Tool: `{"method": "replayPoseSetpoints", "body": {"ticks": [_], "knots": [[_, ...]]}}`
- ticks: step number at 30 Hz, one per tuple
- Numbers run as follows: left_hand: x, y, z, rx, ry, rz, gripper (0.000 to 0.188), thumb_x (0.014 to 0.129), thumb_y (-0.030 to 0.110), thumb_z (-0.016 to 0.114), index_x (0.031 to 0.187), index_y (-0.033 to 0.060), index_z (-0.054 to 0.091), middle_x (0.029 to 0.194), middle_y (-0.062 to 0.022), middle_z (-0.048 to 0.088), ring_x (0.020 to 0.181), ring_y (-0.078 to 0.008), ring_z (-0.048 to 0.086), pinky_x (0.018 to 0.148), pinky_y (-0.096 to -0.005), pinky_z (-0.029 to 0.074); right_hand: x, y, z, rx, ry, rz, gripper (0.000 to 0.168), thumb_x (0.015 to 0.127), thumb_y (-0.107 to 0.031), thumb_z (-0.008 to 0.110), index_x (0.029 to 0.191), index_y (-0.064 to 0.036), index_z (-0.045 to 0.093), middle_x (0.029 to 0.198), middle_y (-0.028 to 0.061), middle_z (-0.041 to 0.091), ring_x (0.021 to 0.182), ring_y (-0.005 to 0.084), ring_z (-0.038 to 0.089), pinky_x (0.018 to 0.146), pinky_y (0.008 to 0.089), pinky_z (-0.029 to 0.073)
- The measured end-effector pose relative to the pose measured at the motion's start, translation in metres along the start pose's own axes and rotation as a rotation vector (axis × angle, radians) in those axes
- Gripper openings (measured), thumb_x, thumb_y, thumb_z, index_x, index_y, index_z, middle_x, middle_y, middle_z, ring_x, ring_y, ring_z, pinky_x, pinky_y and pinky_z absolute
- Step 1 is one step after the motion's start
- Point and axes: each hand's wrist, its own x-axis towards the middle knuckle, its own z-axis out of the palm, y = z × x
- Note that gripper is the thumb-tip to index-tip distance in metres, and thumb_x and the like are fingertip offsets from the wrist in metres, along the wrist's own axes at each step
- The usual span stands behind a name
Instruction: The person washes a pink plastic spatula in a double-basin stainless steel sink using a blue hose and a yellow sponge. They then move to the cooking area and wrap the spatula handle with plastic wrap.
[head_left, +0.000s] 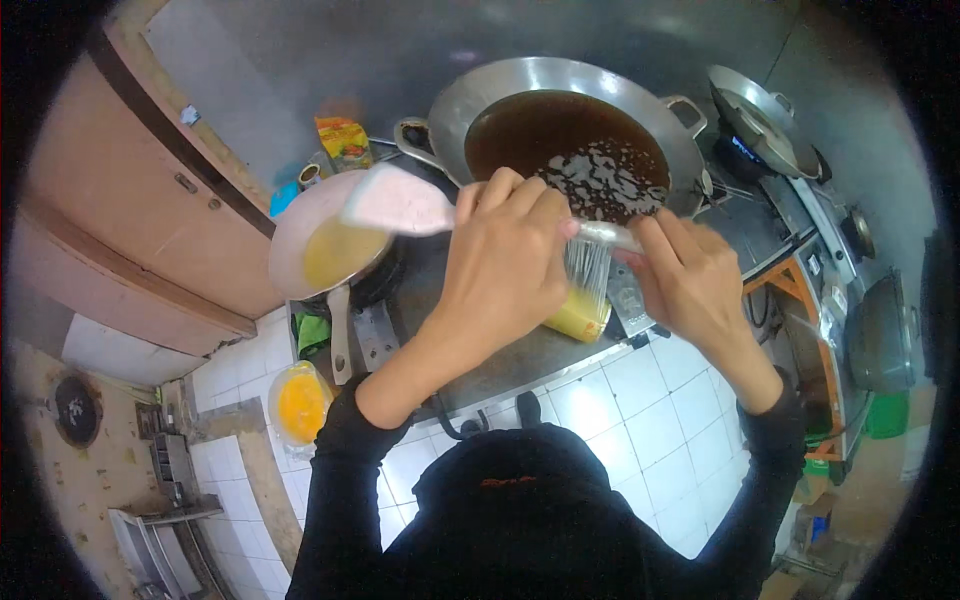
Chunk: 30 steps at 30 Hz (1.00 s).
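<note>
Both my hands are raised over the front of the stove. My left hand (510, 244) grips a pale pink-white plastic bag (405, 201), whose full end sticks out to the left, blurred. My right hand (686, 266) pinches the other end of the clear twisted plastic (609, 234) stretched between the hands. Below it hang thin whitish strands (589, 266), whose nature I cannot tell. Under them lies a yellow cylindrical container (583, 316), partly hidden by my left hand. Just behind stands a large metal wok (540, 73), holding dark brown liquid (559, 124) with pale foam patches.
A pale frying pan (285, 255) with yellowish liquid stands left, its handle (340, 334) towards me. Lower left is a clear container (281, 375) of orange-yellow contents. A yellow-red packet (343, 142) stands behind the pan. Another wok (780, 146) sits right, near the wall.
</note>
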Motion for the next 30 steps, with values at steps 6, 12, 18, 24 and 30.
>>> {"method": "replayPoseSetpoints", "body": {"ticks": [6, 12, 18, 24, 30], "knots": [[-0.022, 0.011, 0.034, 0.061, 0.159, 0.124, 0.017, 0.078, 0.016, 0.063, 0.089, 0.0038, 0.057, 0.087, -0.0083, 0.053, 0.084, -0.0256, 0.052, 0.081, -0.0388, 0.039, 0.009, -0.004, -0.031, 0.324, -0.374, 0.21, 0.02, 0.085, -0.023, 0.066, 0.09, -0.005, 0.058, 0.074, 0.0166, 0.064, 0.054, 0.0306, 0.062, 0.051, 0.0396, 0.048], [-0.014, 0.013, 0.048, -0.164, 0.162, 0.058, 0.014, 0.068, 0.011, 0.063, 0.076, 0.0052, 0.053, 0.075, -0.0104, 0.049, 0.08, -0.0281, 0.049, 0.073, -0.0422, 0.036, 0.021, -0.004, -0.052, 0.154, -0.442, 0.214, 0.021, 0.088, -0.024, 0.064, 0.088, -0.004, 0.057, 0.066, 0.0139, 0.059, 0.054, 0.0277, 0.061, 0.05, 0.0372, 0.045], [0.0, 0.012, 0.034, -0.124, 0.004, 0.025, 0.019, 0.068, 0.013, 0.063, 0.08, -0.0005, 0.059, 0.079, -0.012, 0.056, 0.086, -0.0281, 0.049, 0.081, -0.0422, 0.036, -0.011, -0.011, -0.006, 0.046, 0.009, 0.147, 0.023, 0.088, -0.022, 0.066, 0.079, -0.003, 0.055, 0.058, 0.0082, 0.049, 0.051, 0.0236, 0.051, 0.048, 0.0331, 0.037], [-0.016, 0.009, 0.038, 0.022, 0.28, 0.079, 0.016, 0.07, 0.015, 0.063, 0.077, 0.001, 0.058, 0.079, -0.0116, 0.055, 0.083, -0.0268, 0.049, 0.079, -0.0422, 0.037, -0.019, -0.015, 0.014, 0.695, -0.206, 0.646, 0.029, 0.091, -0.022, 0.065, 0.075, 0.0, 0.058, 0.058, -0.0001, 0.052, 0.053, 0.0077, 0.043, 0.049, 0.024, 0.031], [-0.027, -0.01, 0.048, 0.1, 0.16, 0.098, 0.022, 0.079, 0.024, 0.064, 0.076, 0.0027, 0.062, 0.078, -0.0097, 0.056, 0.088, -0.0213, 0.054, 0.088, -0.0373, 0.04, -0.026, -0.018, 0.026, 1.362, -0.415, 0.805, 0.012, 0.089, -0.01, 0.064, 0.095, 0.0, 0.064, 0.073, -0.0045, 0.058, 0.061, 0.0033, 0.048, 0.05, 0.0221, 0.034]]}}
